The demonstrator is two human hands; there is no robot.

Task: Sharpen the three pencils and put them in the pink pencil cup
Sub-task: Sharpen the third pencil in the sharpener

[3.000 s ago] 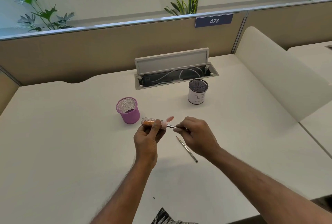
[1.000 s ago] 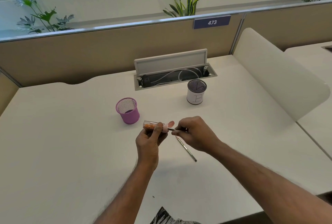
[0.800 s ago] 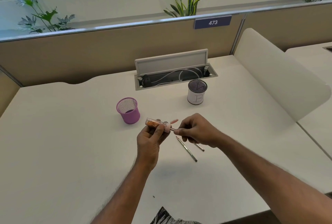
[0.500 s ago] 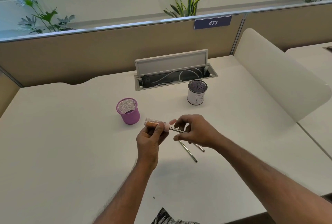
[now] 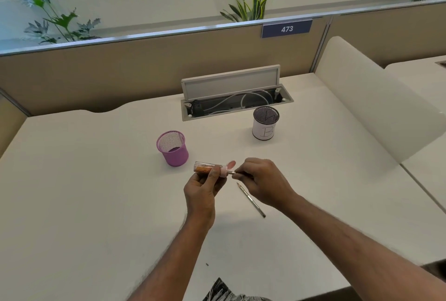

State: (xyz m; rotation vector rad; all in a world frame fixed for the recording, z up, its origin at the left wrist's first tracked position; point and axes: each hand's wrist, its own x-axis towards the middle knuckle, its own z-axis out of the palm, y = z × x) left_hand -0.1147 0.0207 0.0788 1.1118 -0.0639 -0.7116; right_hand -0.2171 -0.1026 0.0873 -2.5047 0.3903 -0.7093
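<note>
My left hand (image 5: 204, 187) grips a clear tube sharpener (image 5: 205, 168) with a pink cap and orange shavings inside, held level above the desk. My right hand (image 5: 261, 180) pinches a pencil (image 5: 233, 173) whose tip sits in the sharpener's pink end; most of that pencil is hidden under my fingers. A second pencil (image 5: 251, 199) lies on the desk just below my right hand, point toward the sharpener. The pink mesh pencil cup (image 5: 172, 148) stands upright to the left, a little beyond the sharpener. I cannot see a third pencil.
A white mesh cup marked B (image 5: 265, 123) stands behind my right hand. An open cable tray (image 5: 237, 105) with its lid raised is set into the desk (image 5: 84, 192) at the back. A beige partition and a curved white divider (image 5: 376, 97) bound the desk.
My right hand shifted its grip along the pencil and closed in toward the sharpener's mouth, covering the pencil's shaft. The left hand and sharpener stayed almost still.
</note>
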